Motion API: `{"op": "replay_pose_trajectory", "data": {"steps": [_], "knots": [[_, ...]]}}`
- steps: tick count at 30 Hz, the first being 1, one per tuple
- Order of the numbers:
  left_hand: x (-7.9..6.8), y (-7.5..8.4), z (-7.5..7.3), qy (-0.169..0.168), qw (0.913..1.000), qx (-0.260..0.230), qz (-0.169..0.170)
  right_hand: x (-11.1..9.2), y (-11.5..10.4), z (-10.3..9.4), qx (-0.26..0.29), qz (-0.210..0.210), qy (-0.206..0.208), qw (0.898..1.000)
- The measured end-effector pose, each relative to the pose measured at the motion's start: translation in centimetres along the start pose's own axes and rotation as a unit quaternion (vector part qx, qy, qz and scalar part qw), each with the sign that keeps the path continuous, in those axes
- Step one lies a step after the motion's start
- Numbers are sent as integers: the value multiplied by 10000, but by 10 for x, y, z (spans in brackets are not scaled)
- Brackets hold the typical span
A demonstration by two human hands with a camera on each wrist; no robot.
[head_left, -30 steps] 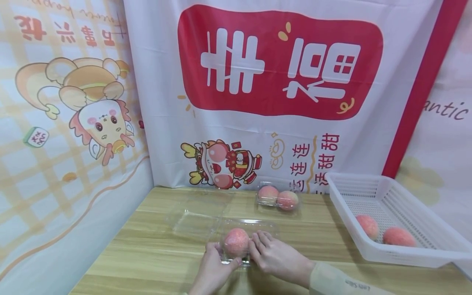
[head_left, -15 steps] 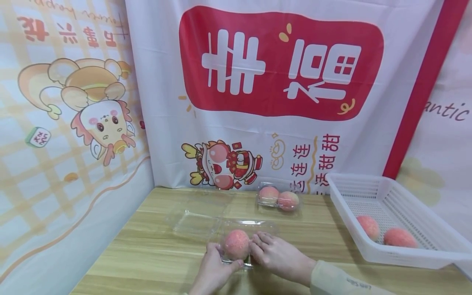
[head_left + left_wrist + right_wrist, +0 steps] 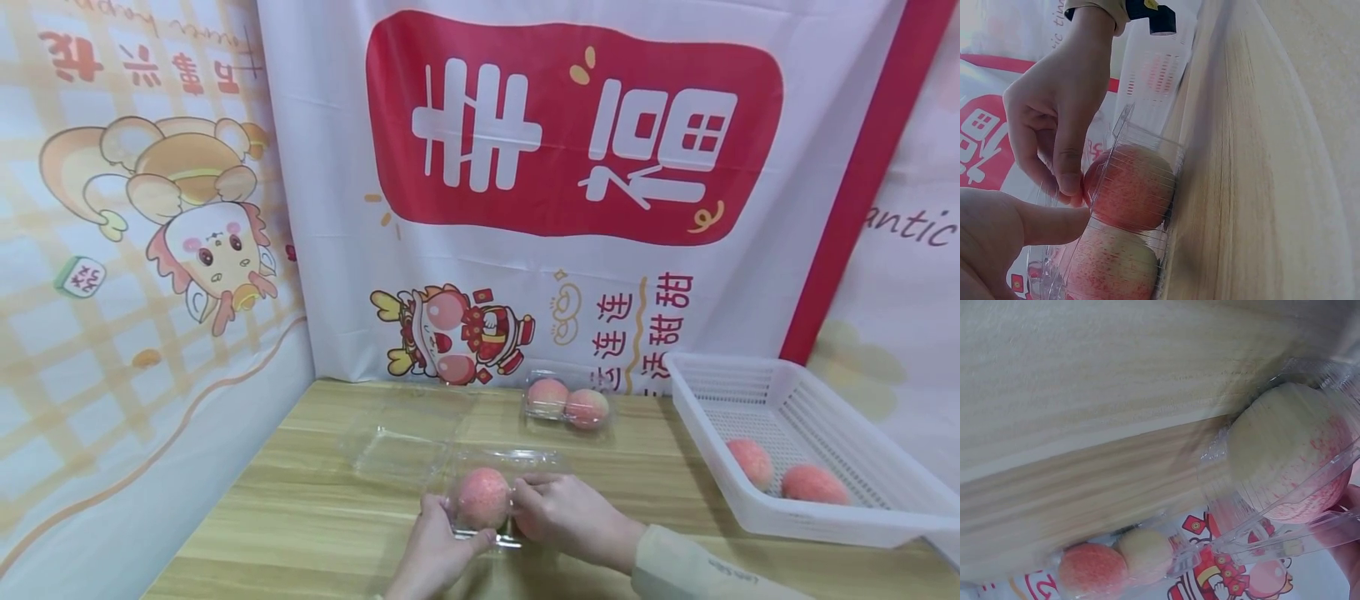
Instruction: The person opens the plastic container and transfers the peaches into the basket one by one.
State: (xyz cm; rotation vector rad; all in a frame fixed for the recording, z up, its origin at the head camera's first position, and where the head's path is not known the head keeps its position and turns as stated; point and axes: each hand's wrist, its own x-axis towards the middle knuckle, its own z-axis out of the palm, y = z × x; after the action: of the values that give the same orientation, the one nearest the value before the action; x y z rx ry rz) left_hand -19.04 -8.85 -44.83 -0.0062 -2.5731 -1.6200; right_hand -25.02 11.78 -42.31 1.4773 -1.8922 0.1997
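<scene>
In the head view, a clear plastic fruit box (image 3: pixel 536 458) sits at the table's front middle with a pink peach (image 3: pixel 483 497) in its left part. My left hand (image 3: pixel 438 542) grips the box's left front, thumb along the near edge. My right hand (image 3: pixel 566 512) is bent over the box's right part, fingertips close together. The left wrist view shows a second peach (image 3: pixel 1132 187) in the box beneath the right hand's fingertips; whether they pinch anything is hidden. The right wrist view shows a peach (image 3: pixel 1288 450) behind the clear wall.
Clear open plastic packaging (image 3: pixel 397 450) lies back left. Another clear box (image 3: pixel 531 421) with two peaches (image 3: pixel 587 408) stands at the table's back. A white perforated basket (image 3: pixel 832 521) on the right holds two more peaches (image 3: pixel 813 484). Printed cloths hang behind and at the sides.
The right hand's fingers have drawn in and bent more over the box's right part. The left hand and the box have stayed nearly in place.
</scene>
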Motion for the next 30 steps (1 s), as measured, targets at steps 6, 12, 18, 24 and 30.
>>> {"op": "replay_pose_trajectory", "data": {"steps": [6,12,18,24,30], "knots": [[0,0,0,40,10000,84,9,1,2,1,484,221,134,9985],[0,1,-2,-52,10000,28,-6,-1,4,-2,792,409,33,9960],[-1,1,-3,-114,9999,-3,40,-1,4,-4,858,494,-36,9951],[-1,1,-2,-56,10000,25,37,-1,4,-3,914,578,124,9941],[-1,0,-1,-18,10000,43,45,-1,4,-3,1067,812,194,9908]]}}
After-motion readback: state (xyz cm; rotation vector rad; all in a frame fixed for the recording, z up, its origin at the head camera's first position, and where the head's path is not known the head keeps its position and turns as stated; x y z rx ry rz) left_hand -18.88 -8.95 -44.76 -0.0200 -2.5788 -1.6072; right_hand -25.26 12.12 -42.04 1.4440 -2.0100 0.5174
